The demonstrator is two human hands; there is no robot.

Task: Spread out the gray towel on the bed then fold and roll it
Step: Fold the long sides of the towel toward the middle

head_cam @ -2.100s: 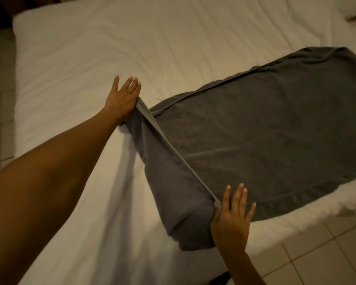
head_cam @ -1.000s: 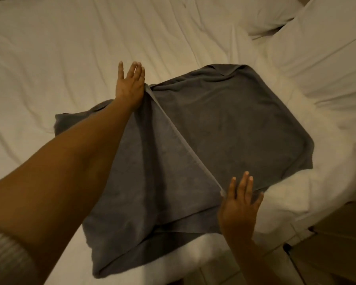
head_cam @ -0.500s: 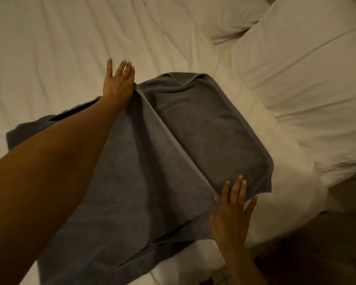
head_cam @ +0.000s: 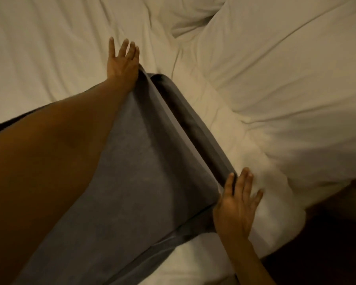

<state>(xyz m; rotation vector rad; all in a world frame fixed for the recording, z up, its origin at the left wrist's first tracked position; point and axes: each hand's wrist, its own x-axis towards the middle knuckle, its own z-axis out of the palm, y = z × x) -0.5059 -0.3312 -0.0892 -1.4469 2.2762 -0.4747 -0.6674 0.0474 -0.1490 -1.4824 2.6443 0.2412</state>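
Two hands on the gray towel here, one at each end of its leading edge. Left hand is far out across the bed, fingers straight and fanned apart above the sheet, while the towel's far corner is caught at the thumb side of the palm; the thumb itself is hidden behind the cloth. Right hand is near the bed's edge, fingers straight and slightly spread over the white bedding, the near corner pinched down by the thumb side, and again I cannot see the thumb. Between the two hands the hem runs taut, with the upper layer doubled over the lower layer, whose far fold shows as a darker band just beyond. A white pillow lies to the right, close beside the fold.
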